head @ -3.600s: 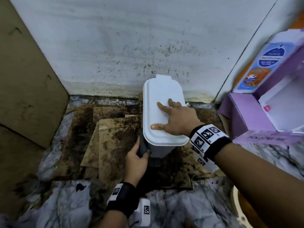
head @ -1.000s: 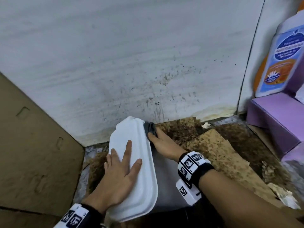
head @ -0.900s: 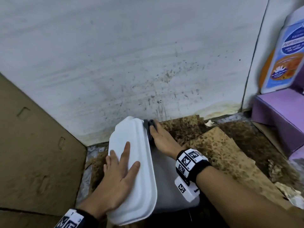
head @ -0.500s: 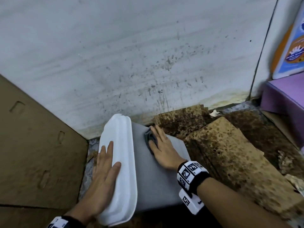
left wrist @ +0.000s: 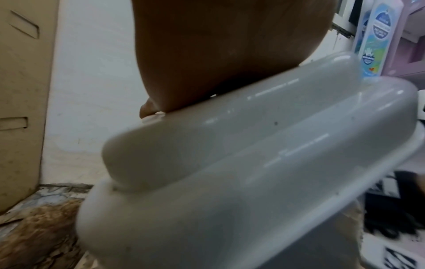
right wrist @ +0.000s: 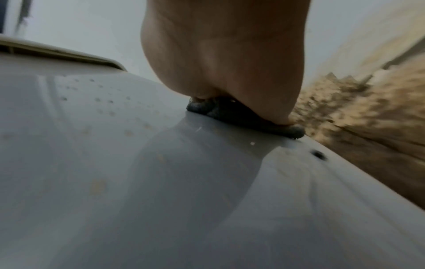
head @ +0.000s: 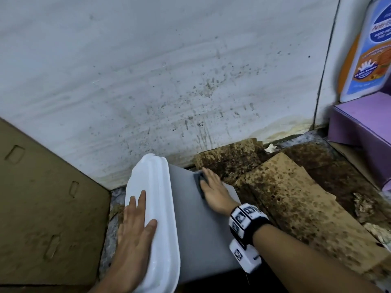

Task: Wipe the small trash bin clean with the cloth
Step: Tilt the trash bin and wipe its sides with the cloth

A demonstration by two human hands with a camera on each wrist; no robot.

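The small grey trash bin (head: 196, 225) is tipped over to the left, its grey side facing up and its white lid (head: 156, 199) shut and facing left. My left hand (head: 137, 225) lies flat with straight fingers on the lid (left wrist: 253, 145), bracing it. My right hand (head: 211, 189) presses a small dark grey cloth (head: 198, 182) flat against the far end of the bin's upturned side. In the right wrist view the cloth (right wrist: 241, 116) shows squeezed under my palm on the grey side (right wrist: 161, 182), which carries faint spots.
A stained white wall (head: 169, 81) stands just behind the bin. Brown cardboard (head: 42, 208) leans on the left. Soiled cardboard pieces (head: 296, 197) cover the floor to the right. A purple box (head: 364, 132) and a detergent bottle (head: 370, 49) stand at the far right.
The bin has tipped further left, showing more of its grey side. My right hand with the cloth slid from the lid's edge onto that side. The left hand stayed on the lid.
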